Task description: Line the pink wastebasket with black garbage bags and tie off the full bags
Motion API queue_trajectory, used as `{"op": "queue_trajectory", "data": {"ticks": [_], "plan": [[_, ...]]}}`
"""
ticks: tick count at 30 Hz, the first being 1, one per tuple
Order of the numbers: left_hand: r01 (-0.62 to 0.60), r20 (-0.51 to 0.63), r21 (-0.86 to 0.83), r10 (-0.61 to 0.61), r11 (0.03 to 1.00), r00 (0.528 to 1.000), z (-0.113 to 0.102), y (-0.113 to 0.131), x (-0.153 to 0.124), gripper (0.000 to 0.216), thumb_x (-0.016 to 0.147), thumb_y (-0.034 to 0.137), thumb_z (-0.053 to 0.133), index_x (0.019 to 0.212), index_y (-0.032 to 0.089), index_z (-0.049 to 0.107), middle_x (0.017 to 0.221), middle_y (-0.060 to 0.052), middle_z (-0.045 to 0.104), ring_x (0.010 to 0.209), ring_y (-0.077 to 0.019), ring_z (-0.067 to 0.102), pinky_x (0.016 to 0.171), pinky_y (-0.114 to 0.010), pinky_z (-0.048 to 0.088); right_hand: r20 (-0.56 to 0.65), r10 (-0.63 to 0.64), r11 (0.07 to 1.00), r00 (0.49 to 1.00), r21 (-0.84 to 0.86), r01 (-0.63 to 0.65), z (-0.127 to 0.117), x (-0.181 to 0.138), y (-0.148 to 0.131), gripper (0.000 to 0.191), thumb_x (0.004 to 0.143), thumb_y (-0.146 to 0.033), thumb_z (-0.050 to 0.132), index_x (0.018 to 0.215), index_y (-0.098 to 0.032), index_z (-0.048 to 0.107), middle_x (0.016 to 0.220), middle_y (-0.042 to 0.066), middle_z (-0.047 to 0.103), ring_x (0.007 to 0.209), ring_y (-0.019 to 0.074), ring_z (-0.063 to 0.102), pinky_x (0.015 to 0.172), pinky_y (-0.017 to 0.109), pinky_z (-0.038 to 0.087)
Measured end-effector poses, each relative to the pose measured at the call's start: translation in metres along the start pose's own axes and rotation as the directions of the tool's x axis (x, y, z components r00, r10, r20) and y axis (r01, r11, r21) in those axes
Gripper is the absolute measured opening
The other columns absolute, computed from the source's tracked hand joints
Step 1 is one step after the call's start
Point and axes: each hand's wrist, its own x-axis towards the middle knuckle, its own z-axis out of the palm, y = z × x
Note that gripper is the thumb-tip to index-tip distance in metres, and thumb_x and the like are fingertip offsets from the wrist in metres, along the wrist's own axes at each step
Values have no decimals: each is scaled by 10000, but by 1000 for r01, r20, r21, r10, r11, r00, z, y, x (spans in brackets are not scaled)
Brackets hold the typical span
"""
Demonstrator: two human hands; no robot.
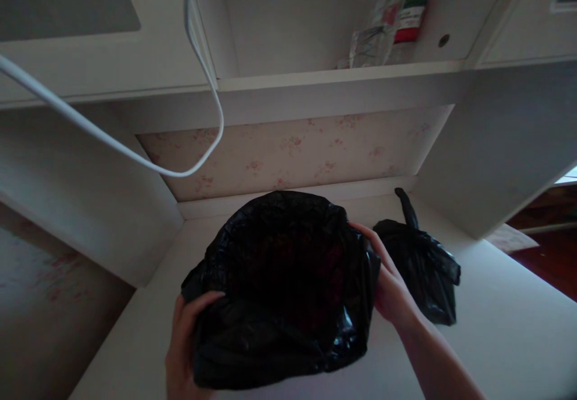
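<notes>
Two black bags on the white desk point(496, 340) here. The big open bag point(283, 286) sits front and centre, with the left hand point(184, 343) clamped on its near-left edge and the right hand point(387, 286) gripping its right rim. One small knotted bag point(424, 267) lies just right of that hand. One white cable point(135, 153) loops overhead.

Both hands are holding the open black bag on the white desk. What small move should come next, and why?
Probably draw the rim together upward. The large black bag stands open, the left hand gripping its near lower edge and the right hand its right rim. Beside it lies a smaller black bag already knotted at the top, so closing this one the same way seems likely.
</notes>
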Motion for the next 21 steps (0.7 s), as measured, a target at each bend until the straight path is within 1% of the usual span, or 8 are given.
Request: {"op": "queue_trajectory", "data": {"ticks": [3,5,7,10,12,15,19,21], "plan": [[-11,63,45,9,999,998,4,9,-8,406,1000,413,482,1389,362,585,1420,-86,524,1389,-379,525,1170,-572,451,-50,47,998,998,44,-45,3,-6,-3,630,888,-600,742,1413,-275,616,1364,93,734,1273,306,683,1023,388,593],[-19,80,71,13,997,997,6,16,-12,463,1031,418,425,1477,381,544,1530,-91,477,1459,-388,487,1216,-602,405,-106,70,996,992,69,-62,4,-12,-4,590,847,-576,807,1335,-267,685,1287,88,771,1197,283,721,1002,360,598],[-45,82,93,37,995,996,5,19,-15,499,1036,434,431,1527,401,515,1587,-85,461,1498,-392,460,1241,-628,362,-162,70,996,984,72,-59,5,-16,-5,550,831,-591,821,1261,-259,732,1200,87,798,1108,267,748,944,343,615],[-125,158,69,113,990,981,-5,19,-14,519,1008,491,492,1511,387,571,1578,-93,521,1470,-398,510,1202,-596,437,-209,48,998,977,43,-40,4,-20,-7,480,819,-627,817,1115,-252,777,1083,75,809,1028,248,746,860,303,612],[-160,214,66,143,985,966,-13,17,-13,505,984,506,542,1464,377,631,1549,-97,563,1418,-397,569,1163,-560,497,-199,27,1000,980,14,-24,3,-20,-10,436,827,-633,811,1045,-257,783,1018,54,800,984,216,729,823,256,590],[-177,205,116,151,977,967,-20,16,-11,442,980,454,584,1409,395,671,1504,-82,598,1385,-382,600,1161,-554,506,-127,-1,1000,992,-19,-1,3,-17,-14,403,865,-633,779,1027,-264,778,957,29,781,895,164,695,752,199,554],[-197,180,185,164,963,970,-16,20,-10,441,991,384,580,1426,416,647,1482,-72,600,1376,-367,601,1156,-568,508,-93,-47,999,995,-25,45,4,-13,-15,379,909,-628,737,993,-261,773,863,7,749,770,123,640,643,160,508],[-195,168,226,159,954,973,-11,22,-10,461,986,368,598,1443,417,624,1502,-74,579,1379,-365,593,1156,-575,504,-58,-40,999,998,21,42,-2,-16,-11,335,916,-587,752,1058,-285,780,901,2,760,794,119,661,657,153,520]]}}
